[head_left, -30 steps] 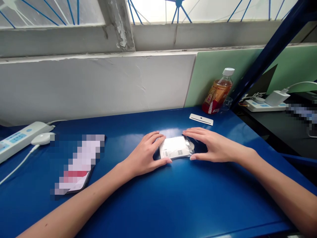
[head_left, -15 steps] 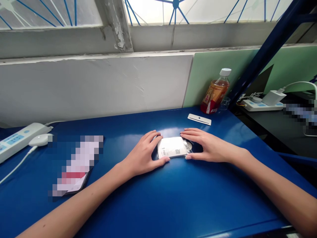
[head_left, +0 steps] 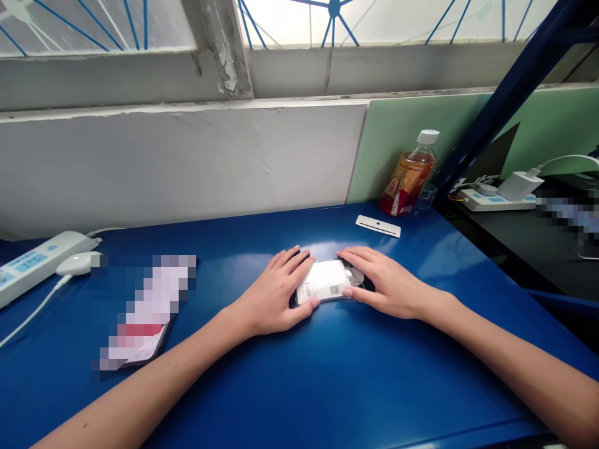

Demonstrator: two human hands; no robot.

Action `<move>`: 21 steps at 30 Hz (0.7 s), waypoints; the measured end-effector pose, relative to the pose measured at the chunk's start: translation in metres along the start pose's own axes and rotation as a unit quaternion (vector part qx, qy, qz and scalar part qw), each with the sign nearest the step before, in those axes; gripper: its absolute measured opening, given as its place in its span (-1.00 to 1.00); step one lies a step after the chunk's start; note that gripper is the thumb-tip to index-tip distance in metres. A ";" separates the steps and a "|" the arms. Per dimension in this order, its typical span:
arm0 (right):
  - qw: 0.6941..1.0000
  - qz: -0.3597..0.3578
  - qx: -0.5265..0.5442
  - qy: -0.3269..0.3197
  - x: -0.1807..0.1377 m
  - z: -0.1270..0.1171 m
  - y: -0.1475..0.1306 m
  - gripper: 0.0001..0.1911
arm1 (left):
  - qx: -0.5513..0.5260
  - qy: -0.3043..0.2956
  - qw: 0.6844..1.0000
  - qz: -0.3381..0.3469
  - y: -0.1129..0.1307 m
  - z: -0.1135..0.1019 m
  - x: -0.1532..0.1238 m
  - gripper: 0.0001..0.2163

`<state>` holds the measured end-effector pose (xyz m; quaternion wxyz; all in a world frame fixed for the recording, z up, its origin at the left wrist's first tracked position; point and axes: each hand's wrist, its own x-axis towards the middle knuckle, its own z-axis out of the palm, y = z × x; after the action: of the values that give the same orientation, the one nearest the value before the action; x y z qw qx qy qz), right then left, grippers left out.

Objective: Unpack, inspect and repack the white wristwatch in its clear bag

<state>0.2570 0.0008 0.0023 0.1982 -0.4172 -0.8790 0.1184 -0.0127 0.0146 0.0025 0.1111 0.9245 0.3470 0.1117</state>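
A small white packet [head_left: 328, 278] in clear plastic, with a barcode and a square code on its face, lies on the blue table [head_left: 299, 380]. My left hand [head_left: 276, 293] is wrapped around its left end, fingers at the far edge and thumb at the near edge. Around the right end curls my right hand [head_left: 381, 280], its thumb on the near right corner and its fingertips on the far one. A round pale piece [head_left: 356, 276] shows at the packet's right end, partly hidden behind the right hand.
Beyond the right hand lies a flat white strip [head_left: 378, 226], with a drink bottle [head_left: 408, 178] behind it. On the left are a phone [head_left: 145, 318], a power strip [head_left: 35, 262] and a white charger with a cable [head_left: 77, 263]. A blue metal post [head_left: 496, 103] slants up at right.
My right hand has moved a little left, and its thumb now lies over the packet's corner. My left fingers have shifted slightly right over the far edge.
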 end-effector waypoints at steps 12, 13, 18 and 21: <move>0.999 -0.006 -0.039 -0.007 0.000 0.005 0.003 -0.49 | -0.006 0.003 1.000 0.002 -0.001 0.000 0.001 -0.41; 0.999 -0.009 -0.040 -0.007 0.000 0.007 0.003 -0.49 | -0.005 0.004 1.000 0.002 -0.001 0.001 0.001 -0.41; 0.998 -0.056 -0.038 -0.010 0.000 0.011 0.004 -0.49 | -0.007 0.006 1.000 0.004 -0.003 0.002 0.000 -0.41; 0.996 -0.071 -0.057 -0.009 -0.001 0.011 0.004 -0.47 | -0.010 0.009 1.000 0.005 -0.003 0.002 0.000 -0.41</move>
<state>0.2548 0.0023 -0.0092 0.1743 -0.3631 -0.9135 0.0574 -0.0138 0.0169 -0.0005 0.1170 0.9239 0.3425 0.1244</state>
